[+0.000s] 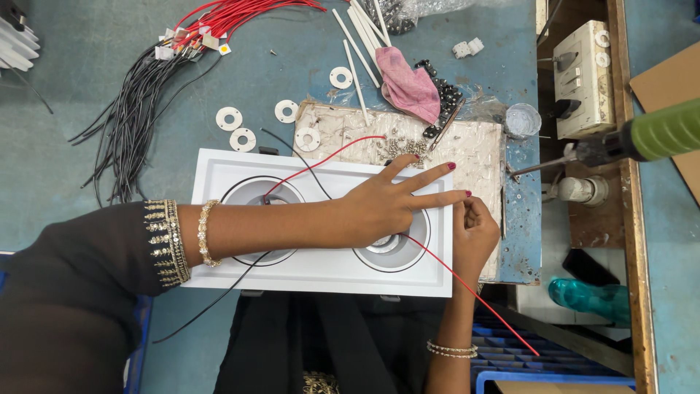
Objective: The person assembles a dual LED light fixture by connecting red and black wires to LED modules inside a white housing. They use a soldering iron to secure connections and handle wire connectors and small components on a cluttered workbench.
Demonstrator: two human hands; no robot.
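Blue bench (87, 58) carries a white fixture (321, 270); left hand (383, 208) presses it, fingers spread, while right hand (474, 233) pinches a red wire (467, 281).

The left hand (379, 211) hides most of the right-hand round opening (397, 248).

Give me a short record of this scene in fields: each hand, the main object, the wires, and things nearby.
left hand: left hand lies flat on the white double lamp frame, fingers spread
right hand: right hand at the frame's right edge, fingers curled; what it pinches cannot be seen
wires: red wire and black wire run through the frame's round openings
nearby: pink cloth, white rings, bundle of black and red wires, green-handled tool
surface: blue table
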